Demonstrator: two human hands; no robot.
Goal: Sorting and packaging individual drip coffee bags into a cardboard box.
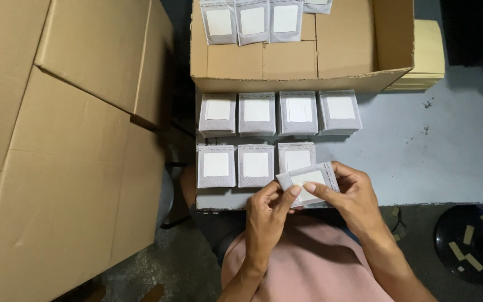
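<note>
Head camera looks straight down at two hands over a pink lap (314, 263). Both hands hold one small grey packet (308, 184) with a white square label on top. It is tilted and sits at the near edge of the pale table (431, 156).

The left hand (266, 215) is curled, with its thumb and fingertips pinching the packet's left end. The right hand (353, 198) wraps around the packet's right side, with the thumb pressing on the white label and the fingers bent behind it. Both hands are closed on the packet.

Just past the hands, more grey packets lie flat on the table in two neat rows. The near row (255, 166) has three, side by side and touching. The far row (279, 113) has four. Each one has a white square label in the middle.

Behind the rows stands an open brown cardboard box (342, 56). A few of the same grey packets (252, 21) lie at the far left of its floor.

Big brown cardboard boxes (68, 151) fill the left side. A flat stack of yellowish card (429, 56) lies to the right of the open box. A round black stool (470, 240) with bits of tape on it sits at the lower right.
</note>
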